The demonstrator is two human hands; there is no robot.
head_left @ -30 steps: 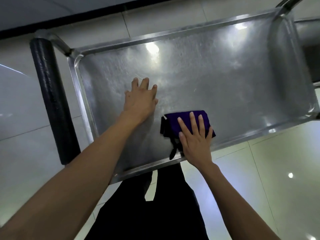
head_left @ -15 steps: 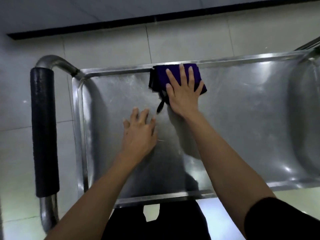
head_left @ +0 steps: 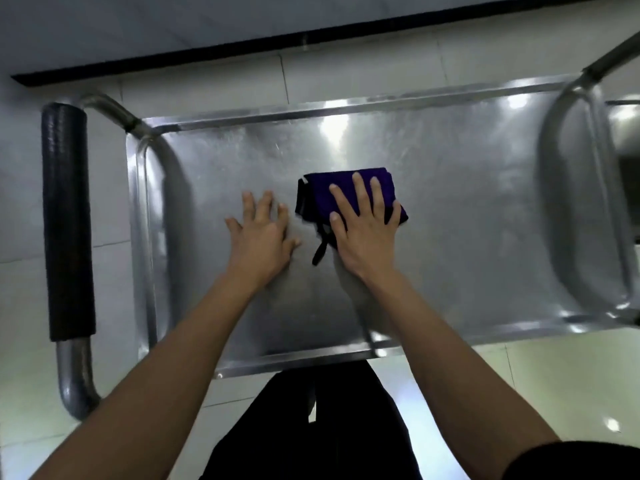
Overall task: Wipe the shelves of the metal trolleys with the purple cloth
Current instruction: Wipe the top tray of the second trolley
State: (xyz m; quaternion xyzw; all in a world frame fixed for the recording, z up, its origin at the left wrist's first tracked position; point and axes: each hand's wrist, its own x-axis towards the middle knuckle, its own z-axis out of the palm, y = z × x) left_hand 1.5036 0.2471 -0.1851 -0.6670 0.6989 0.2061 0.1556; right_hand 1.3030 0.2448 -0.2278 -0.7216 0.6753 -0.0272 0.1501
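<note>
Pale glossy floor tiles (head_left: 571,382) surround the metal trolley, with the person's dark trousers (head_left: 311,427) showing just below the near rim of its top shelf (head_left: 467,271). That shelf is a shallow steel tray whose long axis runs left to right across the view, its raised rim catching bright reflections. Both bare forearms reach up from the near edge onto the shelf. Around the shelf's middle, the left hand (head_left: 261,233) lies flat on the bare steel with fingers spread and straight, holding nothing. Just to its right, the right hand (head_left: 367,230) presses flat on the purple cloth (head_left: 318,192), fingers straight and splayed, pointing toward the far rim. The cloth is folded into a thick pad, slightly wider than deep, lying roughly along the shelf's long axis; a dark loop (head_left: 320,252) trails from its near-left corner toward the person. Left of the shelf, the black padded handle (head_left: 67,220) runs near to far on a bent steel tube. Beyond the far rim, a dark skirting strip (head_left: 311,39) meets the wall.
</note>
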